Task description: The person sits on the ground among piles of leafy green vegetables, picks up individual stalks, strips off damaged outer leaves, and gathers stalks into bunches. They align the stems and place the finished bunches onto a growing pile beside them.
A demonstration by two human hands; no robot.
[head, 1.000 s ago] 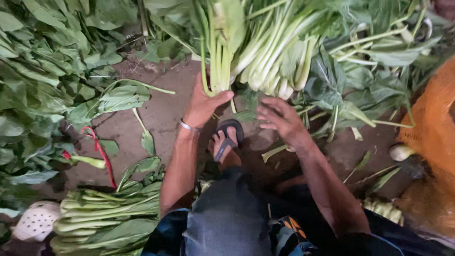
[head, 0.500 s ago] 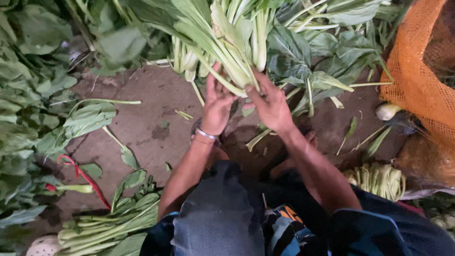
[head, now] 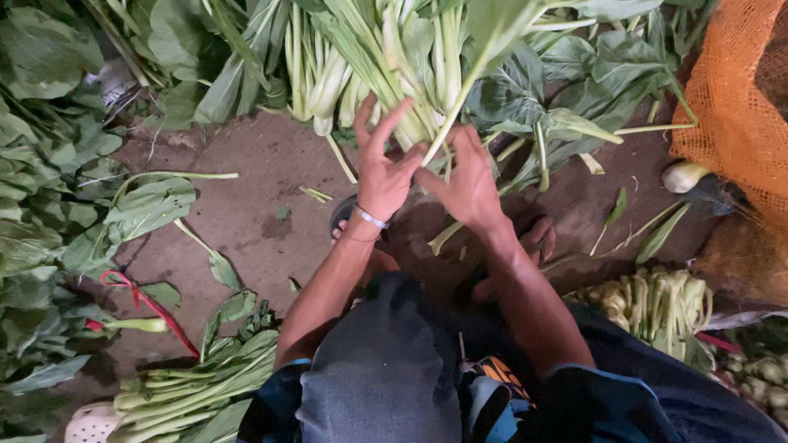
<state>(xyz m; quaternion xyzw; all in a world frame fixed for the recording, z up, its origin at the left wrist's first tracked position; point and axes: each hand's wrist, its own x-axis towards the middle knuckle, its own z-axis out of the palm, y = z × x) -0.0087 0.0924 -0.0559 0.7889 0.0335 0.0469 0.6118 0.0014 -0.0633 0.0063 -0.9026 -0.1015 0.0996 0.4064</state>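
Both hands meet at the near ends of a bunch of pale-stemmed leafy greens (head: 394, 57) that lies on the far side of the brown dirt floor (head: 246, 205), its stalks pointing toward the person and its leaves fanning away to the far edge. The left hand (head: 382, 168) has its fingers spread and raised against the stalk ends, touching them rather than clenched around them. The right hand (head: 468, 176), just beside it, appears to pinch a single thin stem (head: 455, 115) that rises diagonally to the far right, though the fingertips are partly hidden. A metal bracelet (head: 371, 218) circles the left wrist. To the near left lies another bundle of greens (head: 189, 390) with a red tie (head: 144, 303) beside it; an orange mesh sack (head: 735, 107) stands at the far right.
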